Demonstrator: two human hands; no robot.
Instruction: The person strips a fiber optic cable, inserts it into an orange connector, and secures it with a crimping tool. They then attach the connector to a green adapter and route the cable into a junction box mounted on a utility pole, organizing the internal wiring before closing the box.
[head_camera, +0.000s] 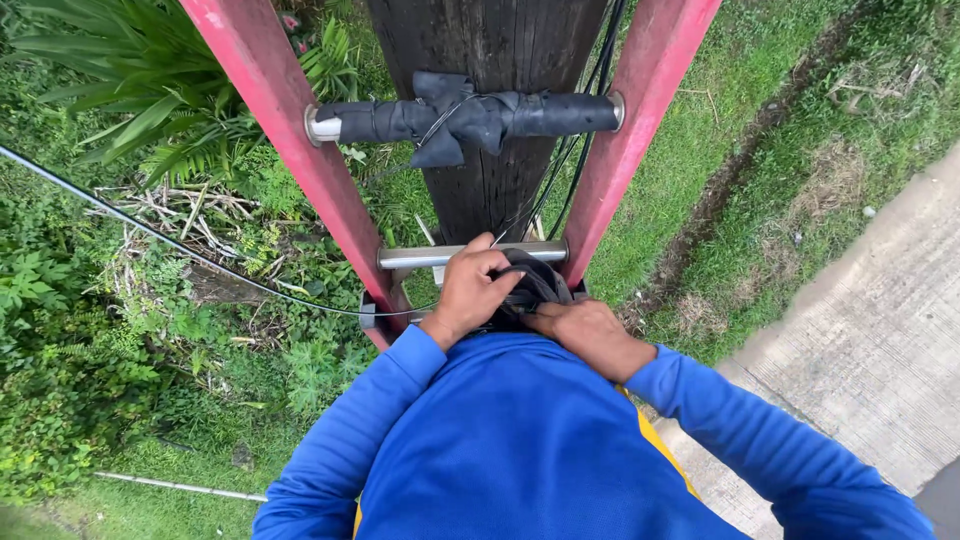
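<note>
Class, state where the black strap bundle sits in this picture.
In the head view, the black strap bundle sits centre, between the left hand and right hand, just below the metal rung.

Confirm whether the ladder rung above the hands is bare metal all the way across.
No. The upper rung is wrapped in black tape or rubber, with bare metal only at its ends; the lower rung by the left hand is bare.

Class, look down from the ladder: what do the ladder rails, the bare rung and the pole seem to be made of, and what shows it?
Ladder rails: probably fibreglass, matt red, smooth with scuffs.
Bare rung: metal, likely aluminium; silvery with a dull sheen.
Pole: wood, dark and weathered, with lengthwise grain and cracks.
</note>
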